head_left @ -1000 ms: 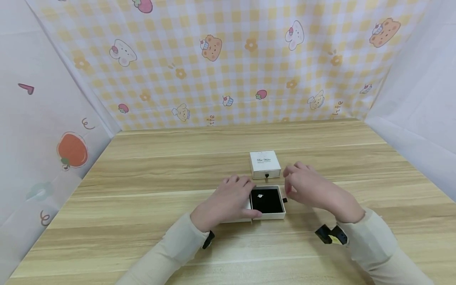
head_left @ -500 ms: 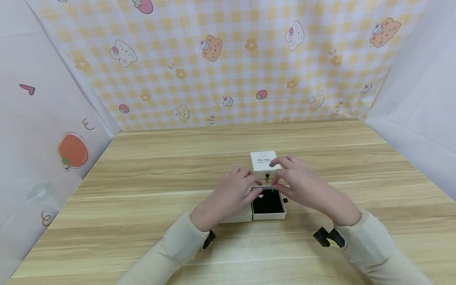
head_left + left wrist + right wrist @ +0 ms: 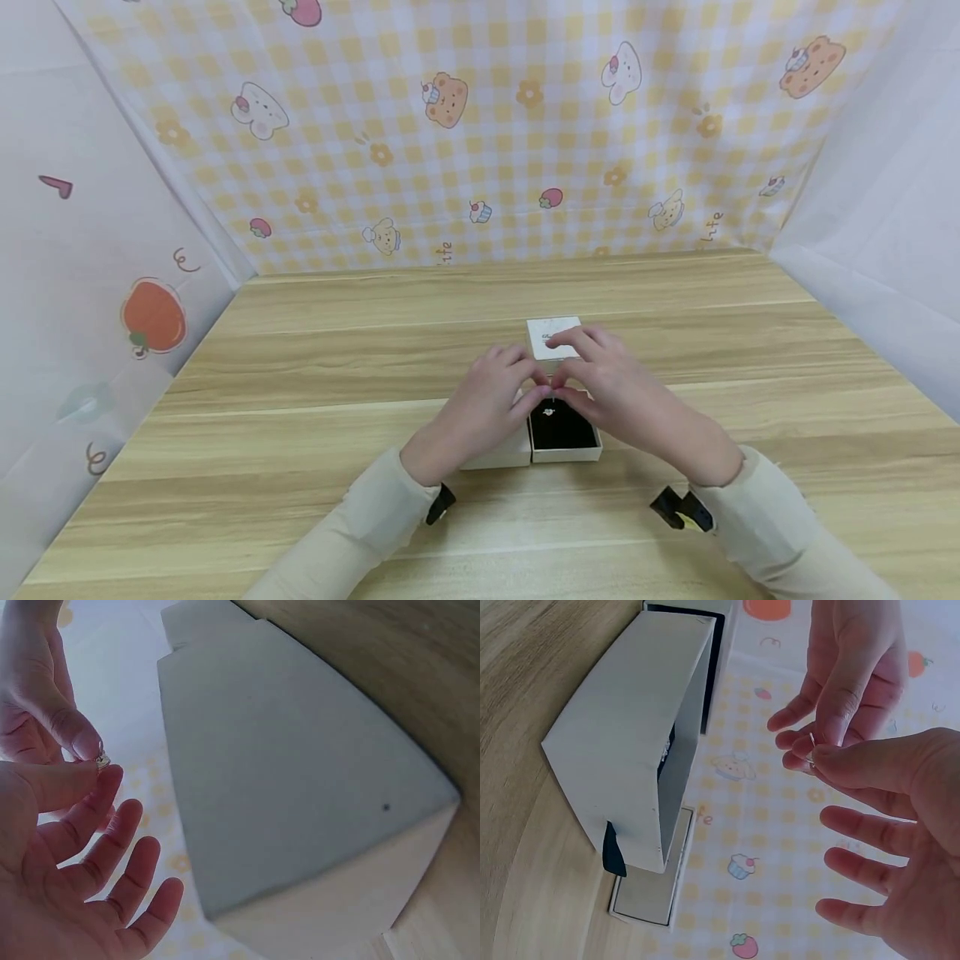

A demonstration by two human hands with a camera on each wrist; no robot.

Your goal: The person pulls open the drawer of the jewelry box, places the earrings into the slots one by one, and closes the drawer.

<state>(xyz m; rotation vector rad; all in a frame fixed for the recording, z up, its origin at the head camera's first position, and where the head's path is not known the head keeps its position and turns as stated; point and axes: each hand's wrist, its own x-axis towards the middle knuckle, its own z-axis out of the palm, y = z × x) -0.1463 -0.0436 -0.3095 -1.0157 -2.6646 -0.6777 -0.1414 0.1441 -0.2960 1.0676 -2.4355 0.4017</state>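
Above the drawer, the fingertips of both hands meet at a small silvery earring (image 3: pixel 103 759) with a thin wire-like post. My left hand (image 3: pixel 487 408) pinches it between thumb and index finger, the other fingers loosely spread. From the other side my right hand (image 3: pixel 626 396) pinches it the same way. Below them a white box drawer (image 3: pixel 566 456) lined with black foam (image 3: pixel 567 432) is pulled out; a second sparkling earring (image 3: pixel 548 412) sits in the foam. The white box sleeve (image 3: pixel 498 455) is left of the drawer, partly under my left forearm and hand.
Behind the drawer stands another white box (image 3: pixel 542 330) with printed lettering, partly hidden by my right hand. A black ribbon tab (image 3: pixel 613 851) hangs from the drawer front. The wooden table (image 3: pixel 360 333) meets a yellow checked cloth (image 3: pixel 337 150) at the back.
My right hand has moved left from beside the drawer, carrying the earring over the foam to my left hand. The left hand has lifted off the drawer edge and now pinches the earring too.
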